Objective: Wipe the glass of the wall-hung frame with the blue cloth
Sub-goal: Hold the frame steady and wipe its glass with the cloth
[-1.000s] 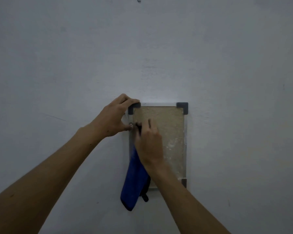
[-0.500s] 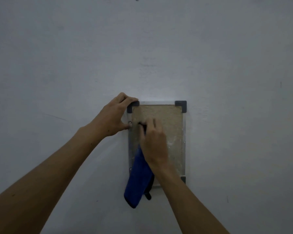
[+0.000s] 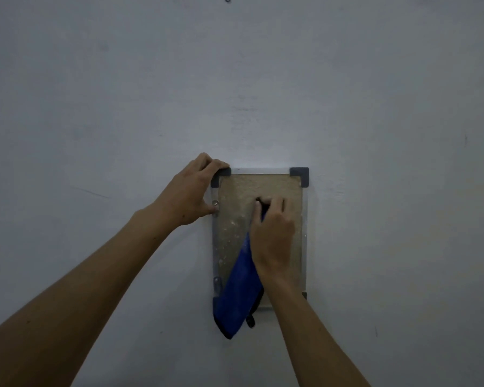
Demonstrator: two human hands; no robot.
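Wipe in progress: upper glass, mid-stroke.
Right hand (image 3: 273, 233), clenching the blue cloth (image 3: 239, 291), has shifted rightward across the wall-hung frame (image 3: 299, 174); cloth trails below the grip. Left hand (image 3: 192, 191) grasps the top-left corner. Lower glass remains speckled.

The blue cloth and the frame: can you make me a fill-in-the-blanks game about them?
1. The right hand presses a ____ cloth on the glass.
2. The left hand grips the frame's top-____ corner.
3. The frame hangs on a ____.
4. The cloth's loose end dangles past the frame's ____ edge.

Missing words: blue; left; wall; bottom
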